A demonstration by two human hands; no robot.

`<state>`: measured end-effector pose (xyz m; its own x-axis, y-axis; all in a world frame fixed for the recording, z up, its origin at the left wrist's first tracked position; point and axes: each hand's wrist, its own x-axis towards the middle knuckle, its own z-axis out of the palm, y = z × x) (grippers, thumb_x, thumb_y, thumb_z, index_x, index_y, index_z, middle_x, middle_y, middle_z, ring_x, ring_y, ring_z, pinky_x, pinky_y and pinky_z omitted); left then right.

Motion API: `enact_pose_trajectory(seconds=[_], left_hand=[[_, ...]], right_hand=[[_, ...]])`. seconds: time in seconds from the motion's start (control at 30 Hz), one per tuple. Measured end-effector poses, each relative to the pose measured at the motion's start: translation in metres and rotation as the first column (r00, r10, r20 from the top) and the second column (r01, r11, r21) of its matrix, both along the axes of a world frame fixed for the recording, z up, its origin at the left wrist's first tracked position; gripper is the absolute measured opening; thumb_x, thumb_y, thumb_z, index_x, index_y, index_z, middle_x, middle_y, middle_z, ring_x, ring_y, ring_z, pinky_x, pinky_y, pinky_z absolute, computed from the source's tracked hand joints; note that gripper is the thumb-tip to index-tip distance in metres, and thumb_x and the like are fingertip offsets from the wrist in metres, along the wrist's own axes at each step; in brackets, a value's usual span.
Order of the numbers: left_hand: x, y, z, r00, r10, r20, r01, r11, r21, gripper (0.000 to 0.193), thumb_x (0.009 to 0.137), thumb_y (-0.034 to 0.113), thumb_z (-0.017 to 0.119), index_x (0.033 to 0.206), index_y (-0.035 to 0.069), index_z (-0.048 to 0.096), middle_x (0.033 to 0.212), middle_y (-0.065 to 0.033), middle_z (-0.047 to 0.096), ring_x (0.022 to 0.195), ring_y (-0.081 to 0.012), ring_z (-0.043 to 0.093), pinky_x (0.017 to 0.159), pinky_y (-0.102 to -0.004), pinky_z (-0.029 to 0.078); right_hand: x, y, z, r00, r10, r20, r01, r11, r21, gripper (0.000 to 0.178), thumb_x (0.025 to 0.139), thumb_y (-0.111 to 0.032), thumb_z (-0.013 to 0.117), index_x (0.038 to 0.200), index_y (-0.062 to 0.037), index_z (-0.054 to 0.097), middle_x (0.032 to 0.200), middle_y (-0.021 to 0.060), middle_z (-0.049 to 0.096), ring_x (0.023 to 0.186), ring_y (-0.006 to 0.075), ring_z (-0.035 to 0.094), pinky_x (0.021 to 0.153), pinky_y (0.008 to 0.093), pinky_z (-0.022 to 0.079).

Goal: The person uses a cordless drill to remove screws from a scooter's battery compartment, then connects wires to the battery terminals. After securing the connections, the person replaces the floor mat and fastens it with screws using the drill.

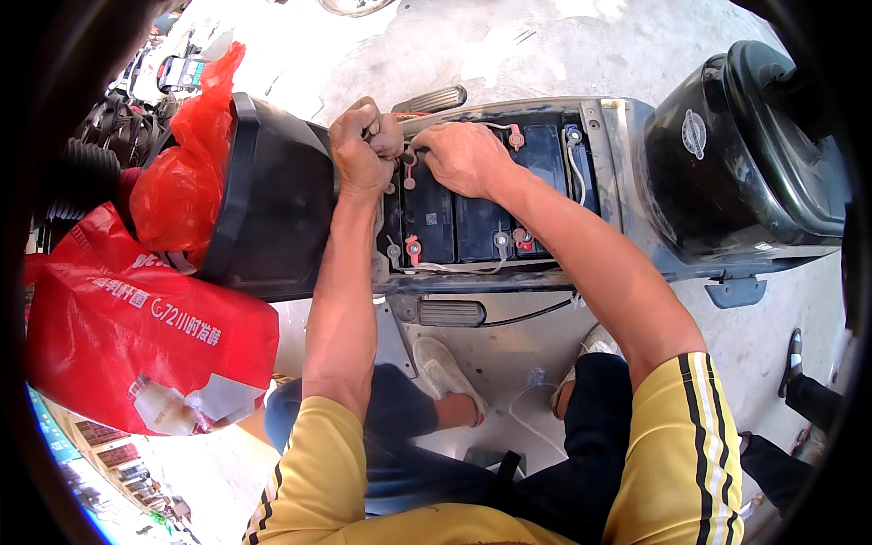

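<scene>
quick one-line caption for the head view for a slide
Both hands, left hand and right hand, work at a terminal of the black batteries in an open scooter's bay, red bags alongside.

Both hands meet above the battery pack (481, 204)

The left hand (363, 145) is clenched in a fist at its upper left corner; the right hand (463, 156) lies knuckles-up just beside it, forearms extended.

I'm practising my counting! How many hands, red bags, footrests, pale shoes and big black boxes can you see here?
Hands: 2
Red bags: 2
Footrests: 2
Pale shoes: 2
Big black box: 1
Total: 9
</scene>
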<state>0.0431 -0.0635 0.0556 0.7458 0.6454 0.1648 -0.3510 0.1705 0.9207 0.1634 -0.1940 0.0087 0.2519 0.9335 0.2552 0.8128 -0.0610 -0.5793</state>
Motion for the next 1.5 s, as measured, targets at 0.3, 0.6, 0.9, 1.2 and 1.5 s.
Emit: enact_pose_trajectory(seconds=[0.3,0.6,0.9,1.2,1.5], left_hand=[[0.018,-0.055,0.0,0.834,0.55,-0.036,-0.536,0.824,0.181,0.024,0.107,0.017,0.051,0.086,0.006,0.054,0.079,-0.0038,0.052,0.072,-0.0126,0.049,0.066,-0.0308,0.043],[0.001,-0.014,-0.004,0.996,0.088,0.0,-0.088,0.996,0.003,0.026,0.1,0.02,0.047,0.075,0.011,0.044,0.066,-0.0024,0.044,0.064,-0.0147,0.038,0.06,-0.0313,0.034],[0.012,-0.011,-0.006,0.969,0.246,-0.022,-0.247,0.962,-0.112,0.03,0.097,0.018,0.048,0.069,0.009,0.042,0.058,0.0008,0.034,0.051,-0.0126,0.032,0.049,-0.0318,0.027],[0.013,-0.057,0.0,0.862,0.498,-0.098,-0.483,0.864,0.14,0.019,0.104,0.017,0.048,0.091,0.005,0.054,0.085,-0.0059,0.054,0.075,-0.0155,0.051,0.058,-0.0319,0.043],[-0.002,0.011,-0.006,0.983,-0.183,0.019,0.184,0.973,-0.14,0.032,0.094,0.02,0.048,0.067,0.013,0.032,0.055,0.0008,0.025,0.053,-0.0135,0.025,0.054,-0.0333,0.023]], right_hand=[[-0.001,0.001,-0.005,0.999,-0.042,0.023,0.042,0.999,-0.011,0.028,0.095,-0.02,0.057,0.11,-0.0102,0.078,0.114,0.0146,0.077,0.106,0.0389,0.073,0.094,0.0509,0.06],[0.0,0.001,-0.004,1.0,-0.02,0.02,0.019,1.0,0.023,0.025,0.094,-0.019,0.059,0.108,-0.0086,0.077,0.113,0.0121,0.077,0.108,0.0368,0.072,0.094,0.0491,0.059],[-0.002,0.0,0.005,0.998,-0.012,0.058,0.016,0.998,-0.059,0.029,0.094,-0.017,0.059,0.116,-0.0101,0.077,0.117,0.0105,0.077,0.11,0.0351,0.071,0.096,0.0474,0.058],[0.0,-0.002,-0.009,0.997,-0.018,0.072,0.009,0.993,0.114,0.022,0.093,-0.017,0.058,0.1,-0.0084,0.077,0.109,0.0119,0.076,0.103,0.0367,0.073,0.089,0.0493,0.06],[-0.003,0.001,-0.002,0.999,-0.019,0.041,0.016,0.997,0.077,0.022,0.093,-0.019,0.059,0.1,-0.0073,0.076,0.109,0.0112,0.076,0.106,0.0372,0.072,0.091,0.0509,0.06]])
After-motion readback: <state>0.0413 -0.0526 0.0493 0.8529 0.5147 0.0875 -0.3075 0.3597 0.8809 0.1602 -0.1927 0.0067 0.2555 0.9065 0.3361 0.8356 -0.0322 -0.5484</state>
